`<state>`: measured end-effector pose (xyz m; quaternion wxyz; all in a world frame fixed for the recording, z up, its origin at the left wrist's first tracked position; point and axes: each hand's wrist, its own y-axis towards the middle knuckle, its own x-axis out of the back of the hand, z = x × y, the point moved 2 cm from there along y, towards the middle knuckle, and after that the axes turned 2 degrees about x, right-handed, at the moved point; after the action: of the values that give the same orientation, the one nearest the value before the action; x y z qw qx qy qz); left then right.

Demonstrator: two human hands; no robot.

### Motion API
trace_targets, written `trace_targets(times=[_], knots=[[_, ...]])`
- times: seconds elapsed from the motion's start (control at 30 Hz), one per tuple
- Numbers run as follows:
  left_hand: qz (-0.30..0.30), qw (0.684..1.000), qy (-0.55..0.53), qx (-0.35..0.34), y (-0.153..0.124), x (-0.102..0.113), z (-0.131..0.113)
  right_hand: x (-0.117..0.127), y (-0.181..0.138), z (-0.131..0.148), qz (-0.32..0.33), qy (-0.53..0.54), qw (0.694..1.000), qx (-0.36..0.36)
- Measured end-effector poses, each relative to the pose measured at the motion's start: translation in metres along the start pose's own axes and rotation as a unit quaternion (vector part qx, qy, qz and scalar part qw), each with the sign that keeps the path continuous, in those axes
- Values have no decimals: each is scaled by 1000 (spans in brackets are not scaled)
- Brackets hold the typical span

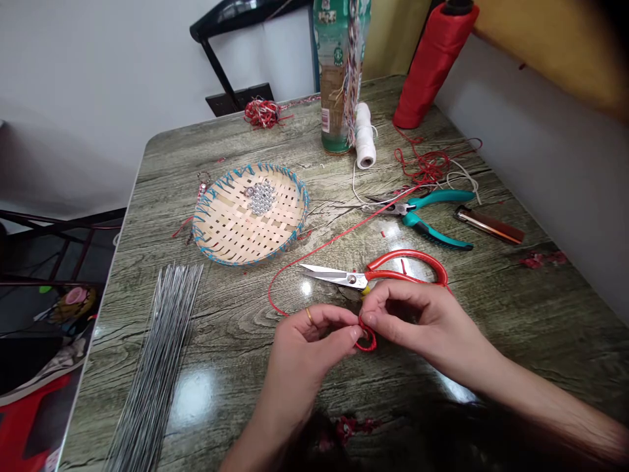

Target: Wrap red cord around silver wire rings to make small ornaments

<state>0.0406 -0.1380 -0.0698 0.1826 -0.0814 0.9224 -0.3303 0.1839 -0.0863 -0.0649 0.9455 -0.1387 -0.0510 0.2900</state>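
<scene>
The red cord [314, 252] ends in a small loop [367, 341] pinched between both hands low at the middle of the bench [491, 295]; the left hand [307, 344] presses thumb and forefinger together on the loop's left side, a ring on one finger, and the right hand [422, 321] pinches its right side with the fingers curled; from the loop the cord sweeps left, then runs far and right across the bench toward the tangle of red thread [427, 164].

Just beyond the hands lie the red-handled scissors [383, 275], blades pointing left, nearly touching the right hand; farther off lie the teal-handled pliers [427, 213] and, to their right, a brown lighter [489, 226] near the bench's right edge, which runs close along a wall.

The woven basket [250, 216], trimmed in blue, sits left of centre with a small cluster of metal pieces [260, 196] inside; a bundle of thin metal wires [157, 367] lies along the near left edge, almost at the rim; open bench remains between the wires and the hands, and to the right of the hands.

At the far edge stand a green bottle [337, 78], a white thread spool [364, 134] just beside it, and a tall red thread cone [432, 62]; the bottle's label carries print too small to read; a small knot of mixed thread [263, 113] lies at the far left corner.
</scene>
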Motion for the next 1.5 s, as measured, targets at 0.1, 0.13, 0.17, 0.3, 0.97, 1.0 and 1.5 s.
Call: trace_targets(times=[0.1, 0.13, 0.17, 0.3, 0.97, 1.0, 1.5], knots=[[-2, 1000, -8, 9, 0, 0, -1, 0, 0, -2, -3, 21, 1000, -11], [-3, 1000, -7, 6, 0, 0, -1, 0, 0, -3, -5, 23, 1000, -14], [-3, 1000, -4, 2, 1, 0, 0, 0, 0, -2, -8, 25, 1000, -17], [-8, 999, 26, -26, 2, 2, 2, 0, 1, -2, -10, 31, 999, -32], [-3, 998, 55, 22, 4, 2, 0, -3, 4, -6, 41, 51, 997, -34], [-2, 998, 48, 31, 3, 2, -1, -2, 4, -6, 38, 35, 998, -24], [-9, 998, 54, 23, 1, 3, -4, -1, -1, -1, 28, -42, 998, 27]])
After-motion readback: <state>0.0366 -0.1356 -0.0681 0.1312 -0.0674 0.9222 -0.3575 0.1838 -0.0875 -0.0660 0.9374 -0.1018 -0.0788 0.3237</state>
